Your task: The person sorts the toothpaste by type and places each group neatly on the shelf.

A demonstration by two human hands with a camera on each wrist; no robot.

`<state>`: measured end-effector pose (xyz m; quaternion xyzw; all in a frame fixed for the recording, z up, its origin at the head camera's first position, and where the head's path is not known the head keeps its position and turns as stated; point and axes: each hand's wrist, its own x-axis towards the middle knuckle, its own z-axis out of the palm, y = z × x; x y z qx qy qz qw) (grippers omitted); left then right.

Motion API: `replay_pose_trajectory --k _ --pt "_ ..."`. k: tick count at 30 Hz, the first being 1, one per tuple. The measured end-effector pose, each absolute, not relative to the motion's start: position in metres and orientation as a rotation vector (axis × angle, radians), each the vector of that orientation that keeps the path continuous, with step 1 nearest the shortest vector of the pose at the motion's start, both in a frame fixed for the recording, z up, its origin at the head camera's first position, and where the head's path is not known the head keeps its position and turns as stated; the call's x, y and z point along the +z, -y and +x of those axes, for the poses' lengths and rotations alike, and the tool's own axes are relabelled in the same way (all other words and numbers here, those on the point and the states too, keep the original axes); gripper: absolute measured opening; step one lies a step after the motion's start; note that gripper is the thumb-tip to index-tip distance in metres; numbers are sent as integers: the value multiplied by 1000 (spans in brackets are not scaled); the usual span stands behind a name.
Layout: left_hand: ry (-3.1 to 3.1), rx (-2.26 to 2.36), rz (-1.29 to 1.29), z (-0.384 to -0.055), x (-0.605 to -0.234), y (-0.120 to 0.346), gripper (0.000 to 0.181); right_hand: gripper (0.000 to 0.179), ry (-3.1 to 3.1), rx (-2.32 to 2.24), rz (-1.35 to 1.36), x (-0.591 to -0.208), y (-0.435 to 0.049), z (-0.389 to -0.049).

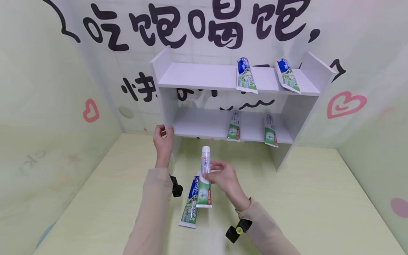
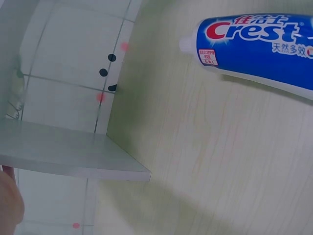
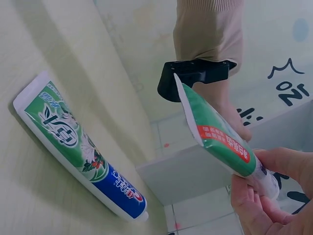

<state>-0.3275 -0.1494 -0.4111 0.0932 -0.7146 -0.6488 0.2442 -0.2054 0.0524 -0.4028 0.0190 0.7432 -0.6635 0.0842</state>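
Note:
My right hand (image 1: 226,177) pinches a white and green toothpaste tube (image 1: 204,193) between thumb and fingers, cap end up. In the right wrist view, this held tube (image 3: 215,127) is raised over the table. Below it a blue and green Crest toothpaste tube (image 1: 190,207) lies on the table, partly covered by the held one in the head view. My left hand (image 1: 163,141) grips the left side panel of a white two-tier shelf (image 1: 197,76), thumb at the front edge. The left wrist view shows only a bit of that hand (image 2: 10,203) beside the panel.
Two Crest tubes (image 1: 246,76) (image 1: 288,76) lie on the shelf's upper tier, towards the right. Two white and green tubes (image 1: 234,125) (image 1: 270,131) lie on the lower tier. The shelf stands on a pale wooden table (image 1: 318,198) against a wall with black lettering.

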Motion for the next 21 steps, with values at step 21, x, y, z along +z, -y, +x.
replay_pose_trajectory --k 21 --pt "1933 -1779 278 -331 -412 149 24 49 -2203 -2127 75 -371 -57 -221"
